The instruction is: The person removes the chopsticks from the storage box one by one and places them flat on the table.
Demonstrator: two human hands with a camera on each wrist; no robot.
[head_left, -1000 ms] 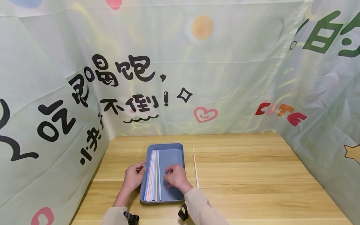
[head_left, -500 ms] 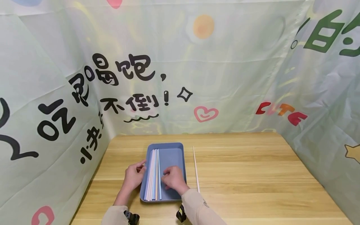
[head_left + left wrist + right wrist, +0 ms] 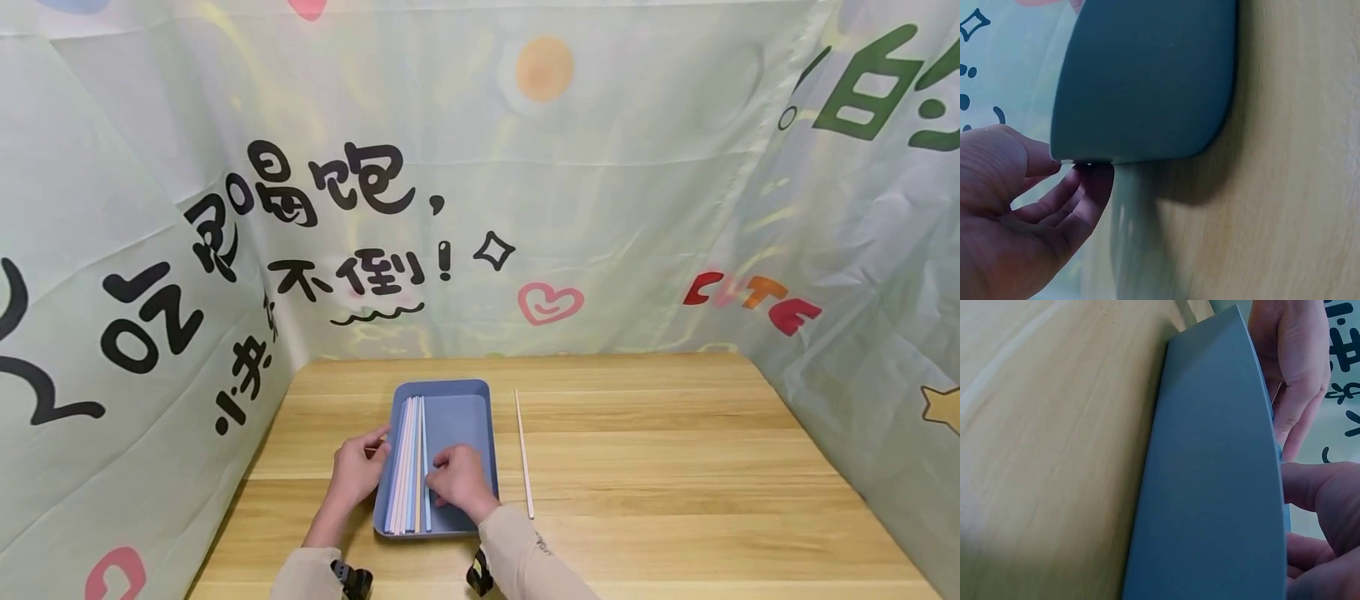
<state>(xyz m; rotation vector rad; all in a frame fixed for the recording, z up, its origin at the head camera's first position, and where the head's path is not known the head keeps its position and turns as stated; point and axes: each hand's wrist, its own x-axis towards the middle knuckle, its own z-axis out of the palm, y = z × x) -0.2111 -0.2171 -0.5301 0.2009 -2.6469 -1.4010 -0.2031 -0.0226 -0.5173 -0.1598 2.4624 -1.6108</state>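
A shallow blue-grey tray [image 3: 461,417] lies on the table with several pastel chopsticks [image 3: 407,467] side by side along its left half. My left hand [image 3: 356,471] pinches the tray's left edge; in the left wrist view its thumb is at the rim [image 3: 1057,156] and the other fingers are below on the outside. Over the tray's interior is my right hand [image 3: 463,482], fingers bent downward, fingertips right at the outermost light blue chopstick [image 3: 426,450]. In the right wrist view a gap shows between the right thumb [image 3: 1304,482] and the fingers, whose tips the tray wall hides.
A single pale pink chopstick [image 3: 523,454] lies on the wooden table [image 3: 660,467], right of the tray. Printed cloth walls [image 3: 615,208] enclose the table at the back and both sides. A black wrist camera [image 3: 478,573] hangs under the right sleeve.
My right hand has moved a little left inside the tray, up to the outermost light blue chopstick. The right sleeve no longer covers the lone chopstick's near end. My left hand stays in place.
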